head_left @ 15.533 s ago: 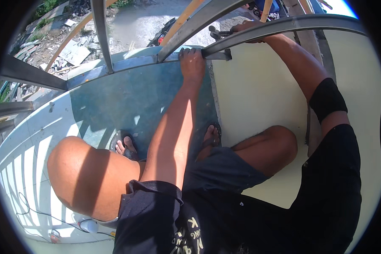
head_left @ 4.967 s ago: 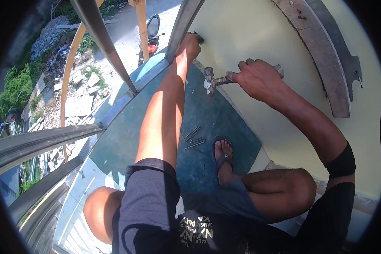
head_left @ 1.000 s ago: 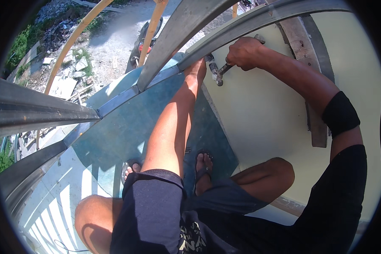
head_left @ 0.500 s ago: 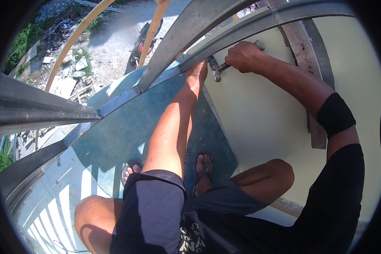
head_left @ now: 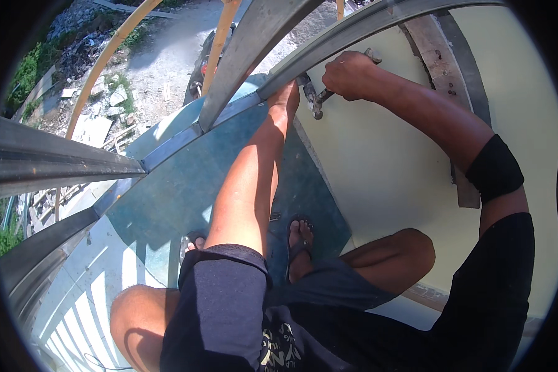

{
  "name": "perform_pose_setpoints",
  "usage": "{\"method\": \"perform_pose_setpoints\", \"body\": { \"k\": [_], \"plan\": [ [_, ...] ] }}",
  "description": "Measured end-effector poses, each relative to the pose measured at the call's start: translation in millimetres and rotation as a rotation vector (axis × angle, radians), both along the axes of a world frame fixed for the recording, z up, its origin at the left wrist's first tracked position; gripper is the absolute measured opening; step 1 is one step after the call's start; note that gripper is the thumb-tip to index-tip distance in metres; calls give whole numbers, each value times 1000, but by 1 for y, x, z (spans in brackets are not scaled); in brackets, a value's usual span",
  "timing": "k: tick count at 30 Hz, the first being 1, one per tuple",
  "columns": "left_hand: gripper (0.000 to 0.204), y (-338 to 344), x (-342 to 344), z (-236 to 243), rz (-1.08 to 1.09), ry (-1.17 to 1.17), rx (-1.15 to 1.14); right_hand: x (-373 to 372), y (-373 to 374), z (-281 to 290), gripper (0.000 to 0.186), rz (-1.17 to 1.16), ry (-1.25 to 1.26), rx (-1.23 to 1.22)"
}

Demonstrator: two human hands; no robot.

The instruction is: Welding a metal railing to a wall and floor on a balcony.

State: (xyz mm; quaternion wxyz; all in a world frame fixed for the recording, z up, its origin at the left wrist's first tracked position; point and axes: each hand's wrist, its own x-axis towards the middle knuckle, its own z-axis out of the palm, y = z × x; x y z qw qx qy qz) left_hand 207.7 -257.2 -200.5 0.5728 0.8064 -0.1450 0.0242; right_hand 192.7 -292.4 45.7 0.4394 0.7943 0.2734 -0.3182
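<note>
Two hands were mine, and the left hand (head_left: 284, 99) reached to where the grey lower rail (head_left: 175, 144) met the curved metal bar (head_left: 347, 37); its fingertips were hidden, so I could not tell whether they were spread, pressed together or pinching something. Just right of it, in front of the pale yellow wall (head_left: 384, 161), was the hammer (head_left: 316, 106), its head near my left knuckles, though whether they touched was unclear. The head lay crosswise to the handle, one end toward the upper left, the other toward the lower right. I judged it stiff, tough and head-heavy, apt to swing down if my hold slackened, with a worn handle that might slip in sweat. Farther right, my right hand (head_left: 349, 75) was wrapped round that handle, a sound place to hold it; the long axis climbed rightward from the head, the butt poking out beyond my fist.
</note>
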Motion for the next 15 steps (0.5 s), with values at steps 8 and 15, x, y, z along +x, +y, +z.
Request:
{"method": "perform_pose_setpoints", "body": {
  "k": [8,15],
  "plan": [
    [20,5,-5,11,11,-6,119,-72,-4,-11,9,-387,-172,203],
    [60,5,0,53,2,201,256,-160,-28,-37,19,-785,-201,463]
  ]
}}
